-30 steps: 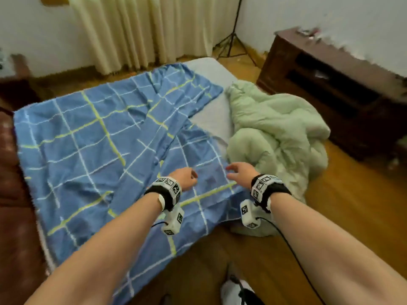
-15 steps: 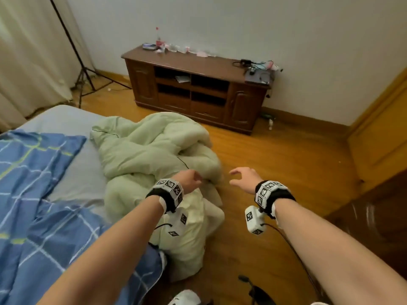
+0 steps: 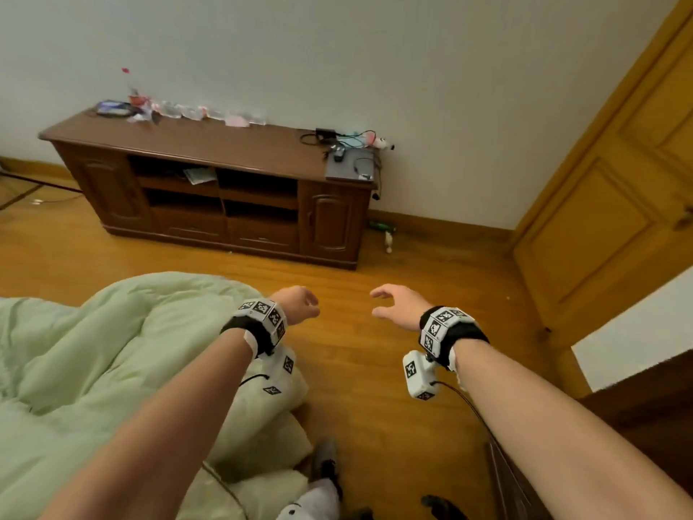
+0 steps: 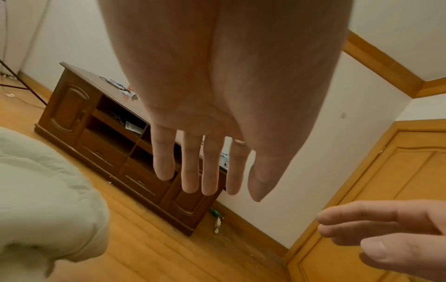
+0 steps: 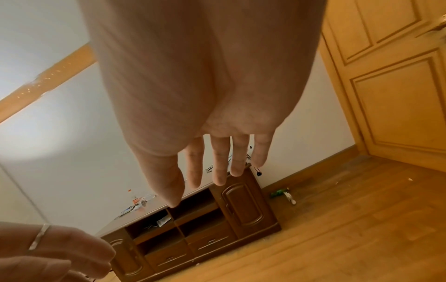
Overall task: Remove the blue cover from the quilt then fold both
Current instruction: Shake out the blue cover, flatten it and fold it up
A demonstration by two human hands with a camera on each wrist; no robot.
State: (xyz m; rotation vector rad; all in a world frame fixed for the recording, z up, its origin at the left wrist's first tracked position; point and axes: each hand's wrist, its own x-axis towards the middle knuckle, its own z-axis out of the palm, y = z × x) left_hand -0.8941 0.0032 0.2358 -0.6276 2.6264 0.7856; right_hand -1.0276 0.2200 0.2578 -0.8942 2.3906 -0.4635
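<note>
Quilt (image 3: 93,354) lies left of both empty, slack grips.

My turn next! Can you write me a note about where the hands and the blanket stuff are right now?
Left hand: open, holding nothing, in the air beside the quilt.
Right hand: open, empty, over the bare wooden floor.
Green quilt: bunched up at the left, its end hanging down to the floor; no cover on the part that shows.
Blue cover: not in any view now.
Done: cover looks off the quilt.
Left: fold the quilt; the cover's state cannot be told.
</note>
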